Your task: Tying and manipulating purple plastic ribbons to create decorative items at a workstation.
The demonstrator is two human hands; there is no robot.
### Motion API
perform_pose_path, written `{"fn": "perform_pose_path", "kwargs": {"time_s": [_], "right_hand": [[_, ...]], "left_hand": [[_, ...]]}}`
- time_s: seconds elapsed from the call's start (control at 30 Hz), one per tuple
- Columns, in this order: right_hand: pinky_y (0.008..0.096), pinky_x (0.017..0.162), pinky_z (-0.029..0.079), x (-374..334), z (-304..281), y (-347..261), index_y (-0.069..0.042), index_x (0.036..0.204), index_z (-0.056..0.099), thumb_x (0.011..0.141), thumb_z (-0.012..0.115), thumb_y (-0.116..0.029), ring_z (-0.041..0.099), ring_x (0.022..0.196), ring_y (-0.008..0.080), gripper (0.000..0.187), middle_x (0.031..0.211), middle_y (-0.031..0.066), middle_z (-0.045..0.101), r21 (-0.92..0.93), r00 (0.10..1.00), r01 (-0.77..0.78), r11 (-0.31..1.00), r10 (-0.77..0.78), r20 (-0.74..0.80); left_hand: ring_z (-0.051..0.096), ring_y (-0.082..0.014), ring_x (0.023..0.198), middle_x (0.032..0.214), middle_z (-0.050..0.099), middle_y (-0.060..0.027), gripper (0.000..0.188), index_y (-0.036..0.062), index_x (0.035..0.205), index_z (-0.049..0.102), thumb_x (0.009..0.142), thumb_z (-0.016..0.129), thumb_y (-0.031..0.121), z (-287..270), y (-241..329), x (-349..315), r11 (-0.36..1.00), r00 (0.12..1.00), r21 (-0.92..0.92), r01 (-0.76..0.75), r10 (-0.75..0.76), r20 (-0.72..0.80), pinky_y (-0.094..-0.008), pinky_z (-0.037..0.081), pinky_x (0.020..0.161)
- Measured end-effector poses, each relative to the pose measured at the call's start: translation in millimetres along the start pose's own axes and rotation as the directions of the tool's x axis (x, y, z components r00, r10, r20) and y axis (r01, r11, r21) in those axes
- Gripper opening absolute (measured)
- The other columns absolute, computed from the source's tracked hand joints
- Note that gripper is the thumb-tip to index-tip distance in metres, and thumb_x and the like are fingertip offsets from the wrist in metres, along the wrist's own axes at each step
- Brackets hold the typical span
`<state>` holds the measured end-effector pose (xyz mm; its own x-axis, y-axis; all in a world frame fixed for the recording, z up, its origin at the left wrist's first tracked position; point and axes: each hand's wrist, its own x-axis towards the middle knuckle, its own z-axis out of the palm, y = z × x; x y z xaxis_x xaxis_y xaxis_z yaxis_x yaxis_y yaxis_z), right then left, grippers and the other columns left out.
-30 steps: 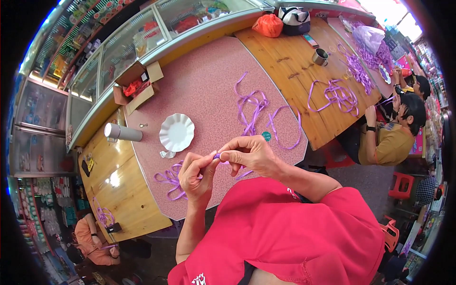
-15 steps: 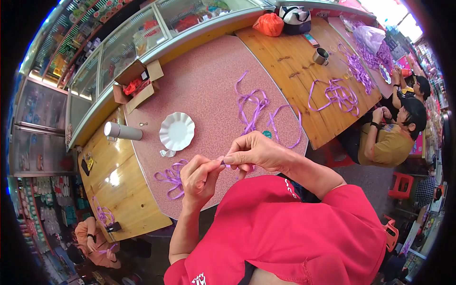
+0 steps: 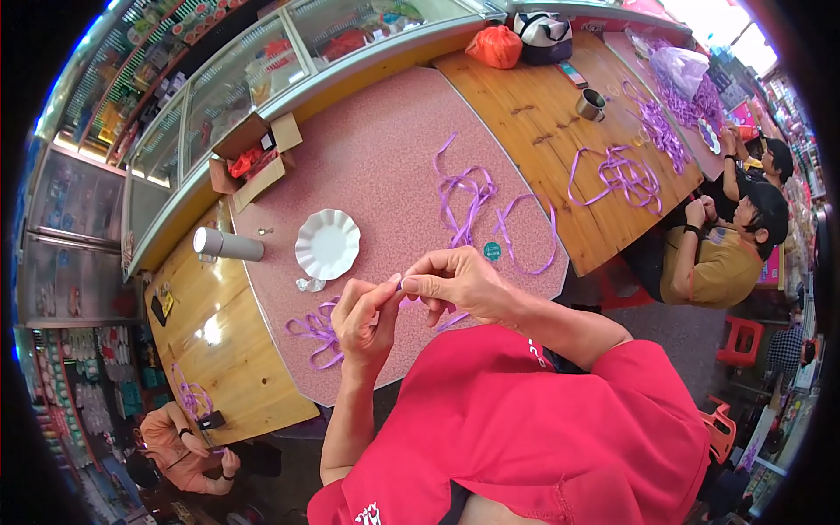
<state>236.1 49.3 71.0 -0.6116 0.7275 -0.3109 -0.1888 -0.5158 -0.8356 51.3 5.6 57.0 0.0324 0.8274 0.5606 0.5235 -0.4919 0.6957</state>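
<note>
My left hand (image 3: 360,322) and my right hand (image 3: 457,282) meet fingertip to fingertip above the near edge of the pink speckled table (image 3: 385,157). Both pinch a small bit of purple ribbon (image 3: 400,286), mostly covered by my fingers. A length of ribbon shows below my right hand. Beyond that hand, loose purple ribbon (image 3: 472,197) lies in loops on the table, with a small green round piece (image 3: 492,252) near it. Another looped bundle of purple ribbon (image 3: 317,332) lies left of my left hand.
A white scalloped plate (image 3: 327,246), a grey flask (image 3: 227,244) and an open cardboard box (image 3: 255,159) stand to the left. Rightward, a wooden table (image 3: 534,131) holds a metal mug (image 3: 591,105) and more ribbon. Co-workers (image 3: 717,254) sit at the right; another person (image 3: 188,446) is lower left.
My joined hands have shifted slightly up and left, still pinching the ribbon. The person at lower left has moved their hands closer together.
</note>
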Motion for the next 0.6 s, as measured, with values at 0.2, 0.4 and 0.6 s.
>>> {"fn": "perform_pose_path", "kwargs": {"time_s": [0.2, 0.4, 0.6], "right_hand": [[0.0239, 0.050, 0.053, -1.8, 4.8, 1.4, 0.002, 0.099, 0.064, 0.094, 0.064, -0.018, 0.061, 0.060, 0.0080, 0.021, 0.079, 0.0039, 0.064, -0.003, 0.995, 0.089, 0.996, -0.089, -0.046], [0.0210, 0.050, 0.046, -1.6, 7.9, 3.9, -0.002, 0.097, 0.063, 0.092, 0.064, -0.016, 0.061, 0.057, 0.0076, 0.015, 0.079, 0.0017, 0.065, -0.006, 0.993, 0.110, 0.994, -0.111, -0.050], [0.0211, 0.050, 0.047, -4.1, 8.0, -0.3, -0.001, 0.097, 0.064, 0.092, 0.065, -0.015, 0.062, 0.057, 0.0085, 0.015, 0.081, 0.0024, 0.066, 0.020, 0.998, 0.061, 0.998, -0.061, -0.029]], "left_hand": [[0.054, -0.0138, 0.065, 0.081, 0.061, -0.0054, 0.032, 0.0046, 0.108, 0.069, 0.077, 0.073, -0.005, -2.3, 7.2, 6.3, 0.999, 0.998, -0.032, 0.026, -0.024, 0.064, -0.0261, 0.043, 0.054], [0.053, -0.0130, 0.065, 0.083, 0.060, -0.0057, 0.032, 0.0048, 0.108, 0.068, 0.078, 0.073, -0.005, 4.8, 5.4, -4.1, 0.993, 0.995, -0.074, 0.097, -0.095, 0.034, -0.0250, 0.041, 0.054], [0.051, -0.0092, 0.069, 0.087, 0.056, -0.0050, 0.024, 0.0015, 0.101, 0.065, 0.080, 0.070, -0.010, 7.5, 3.7, -13.3, 0.993, 0.997, -0.113, 0.030, -0.037, -0.062, -0.0204, 0.041, 0.060]]}}
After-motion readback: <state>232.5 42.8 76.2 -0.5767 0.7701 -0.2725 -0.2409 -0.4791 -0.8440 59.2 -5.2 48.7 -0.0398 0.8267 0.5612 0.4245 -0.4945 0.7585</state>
